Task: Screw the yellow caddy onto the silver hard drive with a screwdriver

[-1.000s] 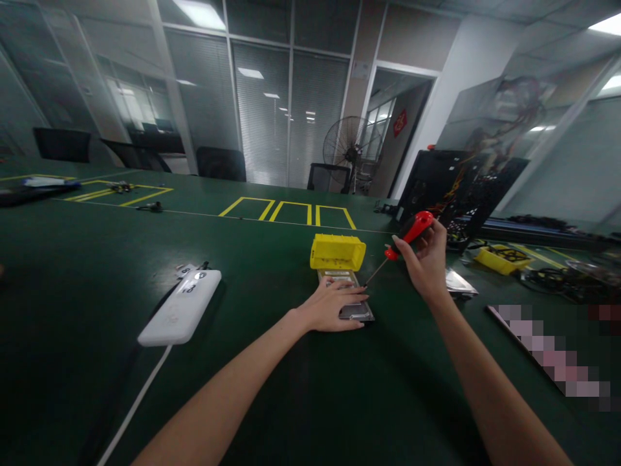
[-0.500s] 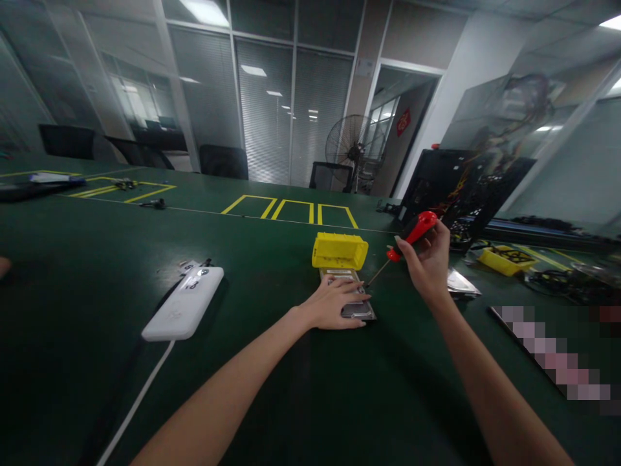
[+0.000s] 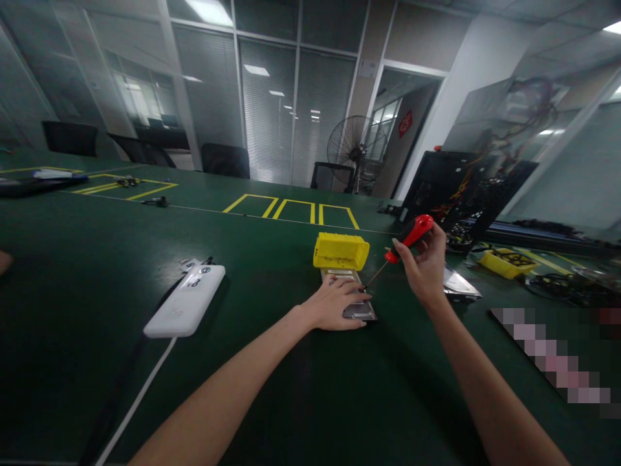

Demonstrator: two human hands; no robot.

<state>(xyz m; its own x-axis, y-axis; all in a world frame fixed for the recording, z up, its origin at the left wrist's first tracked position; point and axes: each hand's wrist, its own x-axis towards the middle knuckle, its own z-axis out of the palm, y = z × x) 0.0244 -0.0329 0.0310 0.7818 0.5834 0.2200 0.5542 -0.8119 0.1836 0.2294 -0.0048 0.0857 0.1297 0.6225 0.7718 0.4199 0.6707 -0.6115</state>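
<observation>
My left hand (image 3: 337,303) lies with its fingers spread over a hard drive (image 3: 358,310), pressing on its top and covering much of it. In my right hand (image 3: 425,265) is a screwdriver (image 3: 418,228) with a red and black handle, tilted so that its shaft points down and left. The tip reaches the drive's right edge, beside my left fingertips; whether it sits in a screw is too small to tell. A yellow plastic bin (image 3: 341,251) lies tipped just beyond the drive, its opening facing me.
A white power bank (image 3: 187,303) with a cable lies to the left. Right of my right hand is another silver drive (image 3: 460,285). Farther right stand a black computer case (image 3: 449,184) and a second yellow bin (image 3: 508,262). Part of another person's hand (image 3: 4,262) shows at the left edge.
My right hand and the screwdriver handle have shifted very slightly left and down. My left hand keeps its place on the hard drive. The camera view has moved a little.
</observation>
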